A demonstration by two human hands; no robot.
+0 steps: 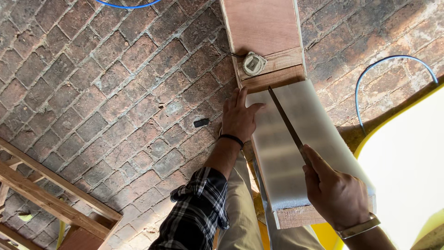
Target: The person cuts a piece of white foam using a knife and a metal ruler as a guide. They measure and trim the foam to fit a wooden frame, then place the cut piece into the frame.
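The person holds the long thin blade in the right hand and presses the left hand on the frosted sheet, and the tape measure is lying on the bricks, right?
Not quite. In the head view the tape measure lies on the wooden board, not the bricks. The rest holds.

The left hand is bare, with a thin black band round its wrist; just behind that band the forearm is uncovered as far as a rolled-up sleeve in black, white and grey plaid. The right hand wears a metal wristband. Beside the plaid sleeve show khaki trousers
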